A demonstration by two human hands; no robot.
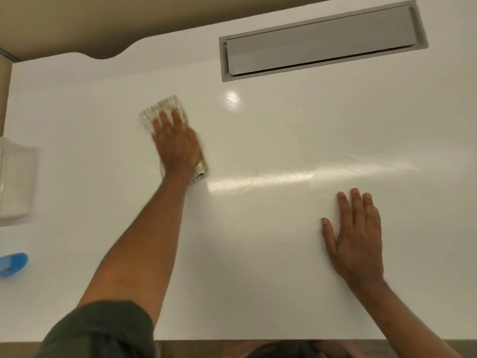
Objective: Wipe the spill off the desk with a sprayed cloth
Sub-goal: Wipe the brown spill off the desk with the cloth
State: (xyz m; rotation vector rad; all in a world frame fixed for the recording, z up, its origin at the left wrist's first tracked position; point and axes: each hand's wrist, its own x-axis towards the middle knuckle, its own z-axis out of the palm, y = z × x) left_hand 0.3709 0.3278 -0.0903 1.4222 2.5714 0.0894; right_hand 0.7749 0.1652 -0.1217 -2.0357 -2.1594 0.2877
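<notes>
My left hand (175,143) lies flat on a pale checked cloth (161,109), pressing it onto the white desk (258,241) left of centre. The cloth sticks out beyond my fingertips and under my wrist. The hand looks blurred. My right hand (356,236) rests palm down on the desk at the right, fingers apart, holding nothing. A glossy streak (260,180) runs across the desk between the two hands; I cannot tell whether it is wet or only a reflection. No distinct spill is visible.
A blue spray bottle (13,263) lies at the left edge. Above it stands a clear plastic container (15,182). A grey cable-tray flap (322,40) is set into the desk at the back right. The desk's front edge (258,339) is near me.
</notes>
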